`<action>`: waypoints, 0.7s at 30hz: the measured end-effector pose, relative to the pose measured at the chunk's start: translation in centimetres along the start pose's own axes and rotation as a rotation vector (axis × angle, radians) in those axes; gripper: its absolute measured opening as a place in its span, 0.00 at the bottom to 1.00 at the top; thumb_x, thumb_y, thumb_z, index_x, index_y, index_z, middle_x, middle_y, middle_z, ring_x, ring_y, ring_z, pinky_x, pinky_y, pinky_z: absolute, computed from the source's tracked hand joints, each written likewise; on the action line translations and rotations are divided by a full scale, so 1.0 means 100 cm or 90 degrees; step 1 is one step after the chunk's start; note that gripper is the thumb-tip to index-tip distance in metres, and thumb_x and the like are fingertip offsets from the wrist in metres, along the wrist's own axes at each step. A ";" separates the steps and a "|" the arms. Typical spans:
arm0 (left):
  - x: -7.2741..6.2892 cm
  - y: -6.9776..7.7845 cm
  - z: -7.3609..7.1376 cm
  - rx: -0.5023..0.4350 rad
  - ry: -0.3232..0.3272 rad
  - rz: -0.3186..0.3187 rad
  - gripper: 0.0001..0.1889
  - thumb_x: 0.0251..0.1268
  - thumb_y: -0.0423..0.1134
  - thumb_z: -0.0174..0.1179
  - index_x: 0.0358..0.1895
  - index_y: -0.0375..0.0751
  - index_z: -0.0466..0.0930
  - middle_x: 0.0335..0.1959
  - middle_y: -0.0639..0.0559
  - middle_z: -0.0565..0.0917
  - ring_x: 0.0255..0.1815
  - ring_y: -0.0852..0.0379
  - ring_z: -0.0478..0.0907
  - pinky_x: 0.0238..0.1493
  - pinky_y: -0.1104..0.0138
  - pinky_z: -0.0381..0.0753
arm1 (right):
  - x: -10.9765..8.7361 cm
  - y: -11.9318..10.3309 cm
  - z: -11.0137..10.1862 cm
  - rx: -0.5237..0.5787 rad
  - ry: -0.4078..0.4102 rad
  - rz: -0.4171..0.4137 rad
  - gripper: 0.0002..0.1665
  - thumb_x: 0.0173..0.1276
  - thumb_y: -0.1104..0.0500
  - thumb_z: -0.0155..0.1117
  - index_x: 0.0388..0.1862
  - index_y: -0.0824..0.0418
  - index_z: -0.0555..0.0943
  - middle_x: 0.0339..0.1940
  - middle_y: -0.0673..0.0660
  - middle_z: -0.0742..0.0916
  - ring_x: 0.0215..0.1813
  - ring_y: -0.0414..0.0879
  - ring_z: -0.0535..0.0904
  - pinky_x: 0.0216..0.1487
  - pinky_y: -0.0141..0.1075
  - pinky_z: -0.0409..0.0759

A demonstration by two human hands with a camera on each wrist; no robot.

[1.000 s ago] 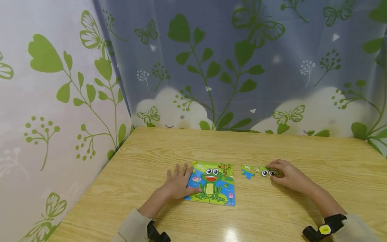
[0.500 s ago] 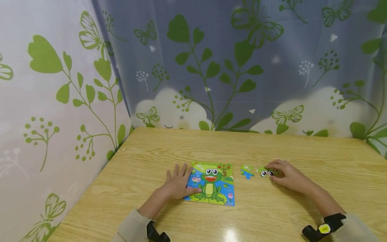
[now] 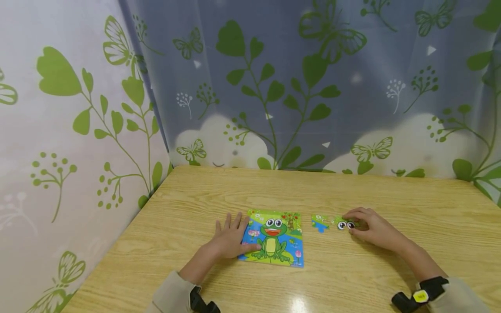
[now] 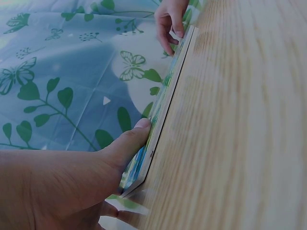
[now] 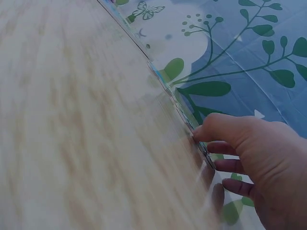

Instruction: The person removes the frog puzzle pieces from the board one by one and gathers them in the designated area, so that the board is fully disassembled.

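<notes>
A square frog puzzle (image 3: 271, 239) lies flat on the table. Along its left edge rests my left hand (image 3: 231, 241), fingers spread, with the thumb lying over the picture. The left wrist view shows that thumb (image 4: 127, 141) on the puzzle's upper face. Right of the board lies a green and blue puzzle piece (image 3: 320, 223). Beside it is a puzzle piece with the frog's eyes (image 3: 343, 225). My right hand (image 3: 373, 227) pinches this eye piece at its right end, between thumb and fingers, low at the table. The fingers hide part of the piece.
The wooden table (image 3: 188, 191) extends around both hands. Behind it hangs a blue curtain (image 3: 289, 87) with leaf and butterfly prints. A pale printed curtain (image 3: 78, 130) stands along the left side.
</notes>
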State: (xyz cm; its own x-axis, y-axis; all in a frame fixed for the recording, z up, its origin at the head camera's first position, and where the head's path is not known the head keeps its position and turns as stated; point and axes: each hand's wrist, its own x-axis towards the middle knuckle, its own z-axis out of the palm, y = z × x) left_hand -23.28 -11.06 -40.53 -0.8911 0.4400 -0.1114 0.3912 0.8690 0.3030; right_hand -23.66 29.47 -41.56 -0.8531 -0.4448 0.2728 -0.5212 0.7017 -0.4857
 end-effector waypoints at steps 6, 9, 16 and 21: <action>0.000 -0.001 -0.001 -0.004 -0.002 -0.002 0.48 0.57 0.67 0.51 0.72 0.38 0.47 0.71 0.37 0.46 0.69 0.33 0.36 0.60 0.37 0.35 | 0.005 -0.011 -0.001 -0.009 0.029 0.023 0.18 0.61 0.61 0.65 0.51 0.65 0.78 0.50 0.63 0.76 0.47 0.58 0.72 0.42 0.50 0.74; -0.001 0.000 -0.002 -0.007 0.002 0.000 0.48 0.57 0.66 0.52 0.72 0.38 0.48 0.71 0.36 0.47 0.69 0.33 0.37 0.60 0.37 0.36 | 0.012 -0.020 0.000 -0.004 0.035 0.021 0.18 0.62 0.62 0.65 0.51 0.64 0.78 0.50 0.62 0.76 0.46 0.57 0.72 0.40 0.50 0.74; -0.003 0.001 -0.004 -0.010 -0.002 0.003 0.48 0.58 0.66 0.52 0.72 0.37 0.48 0.71 0.35 0.47 0.69 0.32 0.36 0.59 0.37 0.35 | 0.034 -0.045 0.013 0.032 0.020 -0.006 0.17 0.62 0.62 0.64 0.50 0.64 0.78 0.50 0.60 0.77 0.46 0.56 0.72 0.40 0.49 0.73; -0.002 0.001 -0.003 -0.005 -0.003 0.007 0.48 0.58 0.66 0.51 0.72 0.38 0.47 0.71 0.36 0.47 0.68 0.32 0.36 0.59 0.37 0.36 | 0.053 -0.061 0.028 0.048 -0.006 -0.018 0.16 0.61 0.64 0.63 0.50 0.64 0.79 0.50 0.60 0.77 0.46 0.55 0.72 0.40 0.46 0.74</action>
State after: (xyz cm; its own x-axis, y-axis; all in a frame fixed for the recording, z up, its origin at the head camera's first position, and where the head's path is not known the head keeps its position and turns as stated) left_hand -23.17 -11.13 -40.22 -0.8855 0.4507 -0.1130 0.3993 0.8625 0.3109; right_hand -24.98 21.28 -39.44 -0.8373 -0.4698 0.2796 -0.5418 0.6450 -0.5389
